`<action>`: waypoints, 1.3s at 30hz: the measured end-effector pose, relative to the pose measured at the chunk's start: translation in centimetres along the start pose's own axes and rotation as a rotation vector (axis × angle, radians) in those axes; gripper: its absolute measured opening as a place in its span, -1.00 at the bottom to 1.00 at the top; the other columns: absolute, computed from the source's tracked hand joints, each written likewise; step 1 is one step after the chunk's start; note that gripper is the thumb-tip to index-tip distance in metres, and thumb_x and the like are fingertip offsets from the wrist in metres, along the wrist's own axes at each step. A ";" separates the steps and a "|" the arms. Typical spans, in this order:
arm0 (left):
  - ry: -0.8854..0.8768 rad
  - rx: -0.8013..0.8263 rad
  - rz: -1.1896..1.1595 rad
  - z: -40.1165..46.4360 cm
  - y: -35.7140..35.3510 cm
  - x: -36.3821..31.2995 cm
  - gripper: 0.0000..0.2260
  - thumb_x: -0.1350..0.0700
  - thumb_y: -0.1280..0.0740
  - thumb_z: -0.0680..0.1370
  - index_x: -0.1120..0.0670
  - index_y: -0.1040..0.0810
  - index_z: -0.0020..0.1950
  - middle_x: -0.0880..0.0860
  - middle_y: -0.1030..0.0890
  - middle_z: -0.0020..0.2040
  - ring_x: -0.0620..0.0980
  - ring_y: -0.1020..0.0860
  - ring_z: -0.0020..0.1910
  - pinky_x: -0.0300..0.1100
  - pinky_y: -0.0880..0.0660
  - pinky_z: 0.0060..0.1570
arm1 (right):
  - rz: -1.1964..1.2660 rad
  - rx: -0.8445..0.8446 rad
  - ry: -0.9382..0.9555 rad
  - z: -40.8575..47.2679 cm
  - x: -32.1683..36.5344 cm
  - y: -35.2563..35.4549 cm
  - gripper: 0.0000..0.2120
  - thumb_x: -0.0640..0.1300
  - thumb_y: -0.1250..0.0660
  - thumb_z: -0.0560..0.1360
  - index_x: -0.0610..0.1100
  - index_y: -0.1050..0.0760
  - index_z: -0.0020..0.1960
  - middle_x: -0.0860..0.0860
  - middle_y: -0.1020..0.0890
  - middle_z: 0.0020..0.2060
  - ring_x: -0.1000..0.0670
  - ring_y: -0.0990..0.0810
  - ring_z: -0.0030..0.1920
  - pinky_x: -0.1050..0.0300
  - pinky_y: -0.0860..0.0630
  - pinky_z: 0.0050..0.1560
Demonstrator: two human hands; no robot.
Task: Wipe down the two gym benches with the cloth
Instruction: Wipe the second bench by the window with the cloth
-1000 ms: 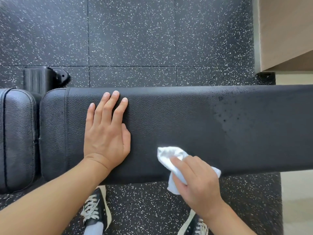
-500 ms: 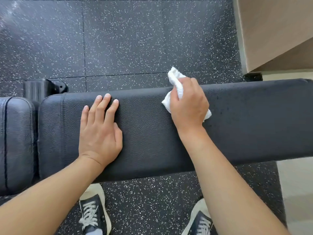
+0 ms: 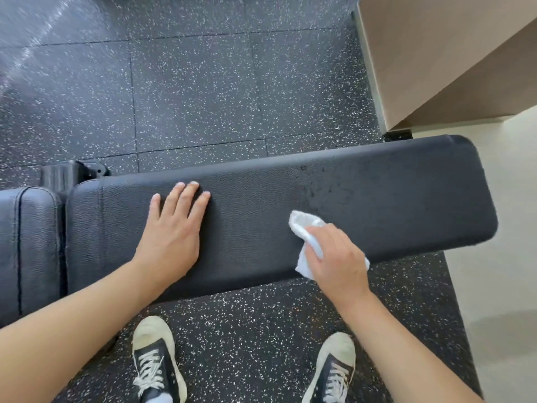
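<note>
The long bench pad (image 3: pixel 261 216) ran across the speckled floor (image 3: pixel 203 91), its right end dotted with droplets and looking not yet wiped. A shorter seat pad (image 3: pixel 29 245) sat off its left end. The left hand (image 3: pixel 171 234) lay flat, fingers straight, on the pad's left half. The right hand (image 3: pixel 337 263) clutched the bunched white cloth (image 3: pixel 305 231) near the front edge, right of centre. Any second bench was out of sight; much seemed left.

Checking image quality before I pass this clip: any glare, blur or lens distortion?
Head view: glare streaks the floor at upper left; wide-angle bowing curves the bench pad; the right hand and cloth are slightly motion-soft; the left hand is sharp.
</note>
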State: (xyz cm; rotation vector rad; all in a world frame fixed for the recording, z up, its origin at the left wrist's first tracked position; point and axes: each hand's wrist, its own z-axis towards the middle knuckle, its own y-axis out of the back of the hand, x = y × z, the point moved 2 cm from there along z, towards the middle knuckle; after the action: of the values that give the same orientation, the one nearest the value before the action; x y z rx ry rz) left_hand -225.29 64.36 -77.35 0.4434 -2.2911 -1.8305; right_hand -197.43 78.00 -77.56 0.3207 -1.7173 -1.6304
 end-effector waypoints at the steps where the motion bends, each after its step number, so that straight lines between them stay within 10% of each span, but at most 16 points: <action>1: -0.060 0.021 -0.003 -0.1 0.3 -0.9 -0.37 0.21 -0.33 0.49 0.17 -0.37 0.59 0.22 -0.31 0.62 0.29 -0.25 0.61 0.41 -0.26 0.48 | 0.005 -0.004 -0.118 0.0 -1.7 0.9 -0.74 -0.09 -0.21 0.50 -0.13 -0.60 0.06 0.01 -0.55 -0.18 -0.09 -0.53 -0.23 0.04 -0.48 -0.36; 7: -0.099 -0.036 -0.151 4.3 1.7 -5.5 -0.45 0.17 -0.32 0.57 0.14 -0.37 0.58 0.16 -0.33 0.59 0.24 -0.23 0.62 0.31 -0.22 0.54 | 0.106 -0.057 -0.518 -0.4 -3.9 1.6 -0.83 -0.05 -0.16 0.48 0.00 -0.50 -0.01 0.10 -0.51 -0.13 -0.07 -0.48 -0.16 0.06 -0.39 -0.25; 16: 0.124 -0.222 -0.170 8.0 -0.7 -10.5 -0.46 0.13 -0.12 0.58 0.20 -0.34 0.58 0.22 -0.39 0.55 0.30 -0.32 0.55 0.32 -0.14 0.54 | 0.177 0.013 -0.039 -3.1 6.9 -3.3 -0.87 -0.10 -0.31 0.45 -0.11 -0.55 -0.04 0.00 -0.53 -0.18 -0.05 -0.47 -0.28 0.06 -0.44 -0.39; 27: 0.113 -0.317 -0.182 8.9 -1.4 -9.6 -0.50 0.07 -0.17 0.52 0.14 -0.39 0.47 0.21 -0.45 0.39 0.30 -0.40 0.34 0.24 -0.25 0.48 | 0.099 -0.166 -0.329 -4.6 -11.6 2.1 -0.82 -0.09 -0.25 0.51 -0.07 -0.52 0.09 0.07 -0.47 -0.12 -0.04 -0.47 -0.16 0.14 -0.32 -0.31; 39: 0.091 -0.299 -0.194 8.7 -0.9 -9.5 -0.48 0.09 -0.20 0.52 0.18 -0.42 0.48 0.22 -0.47 0.42 0.31 -0.40 0.39 0.25 -0.24 0.50 | 0.218 0.008 0.107 -6.3 10.1 -6.4 -0.76 -0.06 -0.37 0.50 -0.09 -0.58 0.15 0.02 -0.51 -0.16 -0.02 -0.45 -0.24 0.08 -0.45 -0.33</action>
State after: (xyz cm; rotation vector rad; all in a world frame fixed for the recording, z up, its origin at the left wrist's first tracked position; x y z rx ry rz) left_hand -219.08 75.42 -79.74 0.7033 -1.9301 -2.1499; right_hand -202.34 65.78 -80.68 0.2126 -1.6181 -1.4238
